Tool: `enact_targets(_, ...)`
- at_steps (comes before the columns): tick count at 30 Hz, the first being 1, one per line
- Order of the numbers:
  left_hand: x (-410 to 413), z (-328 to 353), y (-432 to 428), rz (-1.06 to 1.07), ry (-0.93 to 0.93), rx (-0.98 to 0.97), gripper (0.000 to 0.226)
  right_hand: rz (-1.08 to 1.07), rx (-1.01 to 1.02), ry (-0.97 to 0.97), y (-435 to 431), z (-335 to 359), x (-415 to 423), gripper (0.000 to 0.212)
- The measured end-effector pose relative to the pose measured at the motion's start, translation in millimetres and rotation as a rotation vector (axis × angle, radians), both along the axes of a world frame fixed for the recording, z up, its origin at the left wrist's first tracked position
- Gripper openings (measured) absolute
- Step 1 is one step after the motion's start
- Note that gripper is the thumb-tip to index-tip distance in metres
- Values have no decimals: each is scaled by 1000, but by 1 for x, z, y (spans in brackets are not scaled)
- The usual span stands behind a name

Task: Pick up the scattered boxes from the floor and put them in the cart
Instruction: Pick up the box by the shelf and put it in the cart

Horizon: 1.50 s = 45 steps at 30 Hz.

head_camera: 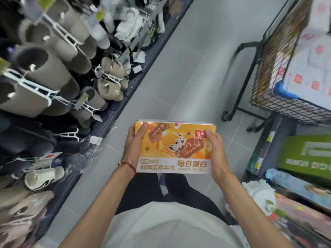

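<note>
Box: an orange snack box (pixel 174 147) with printed meat strips and a white band of Chinese text, held flat and face-up at centre frame, off the grey tile floor (pixel 188 68) and not yet in the cart.
Left hand (pixel 133 142): grips the box's left short edge. The thumb (pixel 142 129) lies on the top face near the far corner, and the other fingers are tucked underneath, out of sight.
Right hand (pixel 215 147): clamps the opposite short edge the same way, with the thumb (pixel 208 135) on top beside the red logo and the fingers curled under.
Why this hold: a grip on both ends probably keeps the wide, flat box level and ready to pass sideways.
Wrist: a red string bracelet (pixel 128 164) is on the left one.
Cart (pixel 268 68): a black wire basket with a blue corner guard (pixel 283 90), at the upper right of the frame and well apart from the box. It holds white packs with red print (pixel 308 59).
Step in hand: likely carrying the box toward the cart, which calls for a lift up and to the right over the wire rim.
Risk: the box could catch on the rim.
Left of frame: a shelf rack of grey slippers (pixel 44 68) on white hangers.
Lower right: shelves with a green carton (pixel 304 154).
Other boxes: whether more lie on the floor cannot be told here.
</note>
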<state>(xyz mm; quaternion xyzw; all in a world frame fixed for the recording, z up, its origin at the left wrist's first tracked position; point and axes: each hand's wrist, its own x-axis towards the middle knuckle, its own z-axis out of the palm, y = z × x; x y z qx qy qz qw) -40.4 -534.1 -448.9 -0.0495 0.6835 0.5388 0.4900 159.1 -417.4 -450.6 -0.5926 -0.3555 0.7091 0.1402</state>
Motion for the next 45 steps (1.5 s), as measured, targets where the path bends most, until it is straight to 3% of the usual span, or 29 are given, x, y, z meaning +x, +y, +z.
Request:
enact_targets(8, -18, 7, 146, -312, 63, 69, 55, -234, 110, -43, 95, 15, 3, 47)
enact_targets(14, -35, 2, 260, -534, 51, 89, 45, -465, 136, -81, 160, 20, -12, 48)
enact_targets(18, -46, 11, 336, -650, 17, 89, 47, -640, 142, -58, 202, 30, -27, 85)
enact_targets(20, -50, 13, 371, -723, 15, 74, 59, -716, 133, -36, 221, 32, -32, 95)
enact_targets(24, -44, 19, 440, -889, 27, 81, 79, -879, 135, -16, 260, 35, -34, 82)
enact_targets(32, 11, 34, 594, -1092, 215, 171, 79, -1131, 219, -16, 376, 37, -4, 73)
enact_targets(40, 85, 53, 742, -1298, 310, 296, 69, -1326, 224, 14, 490, 48, 48, 48)
enact_targets(45, 130, 64, 817, -1462, 317, 357, 87, -1444, 233, 9, 538, 59, 77, 44)
